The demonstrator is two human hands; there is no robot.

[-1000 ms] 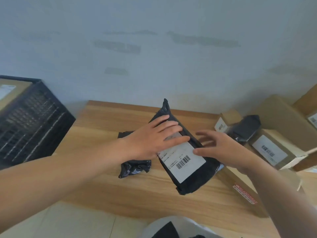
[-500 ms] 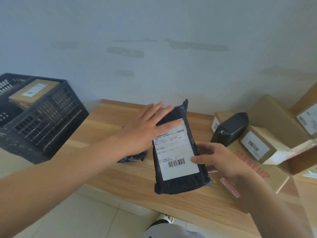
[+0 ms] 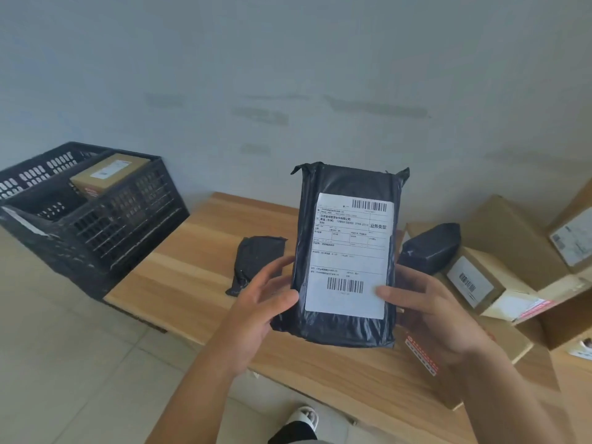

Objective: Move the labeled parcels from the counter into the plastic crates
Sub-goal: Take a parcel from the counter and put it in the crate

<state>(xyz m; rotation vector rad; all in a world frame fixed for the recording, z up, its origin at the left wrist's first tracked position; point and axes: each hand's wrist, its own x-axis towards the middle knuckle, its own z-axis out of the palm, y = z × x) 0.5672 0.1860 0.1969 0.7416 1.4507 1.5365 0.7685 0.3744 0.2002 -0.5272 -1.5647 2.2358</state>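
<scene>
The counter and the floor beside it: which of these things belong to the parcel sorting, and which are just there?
Part of the job:
black labelled parcel, held upright by the left hand and right hand
black crate
boxed parcel inside it
small black bags
cardboard boxes
wooden counter

Just there:
wall
tiled floor

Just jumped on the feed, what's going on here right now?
A person is sorting parcels. Both hands, left hand and right hand, hold a black poly mailer upright above the wooden counter, its white label facing the camera. A black plastic crate to the left already holds one cardboard box. Another black mailer and several boxes wait on the counter.
</scene>
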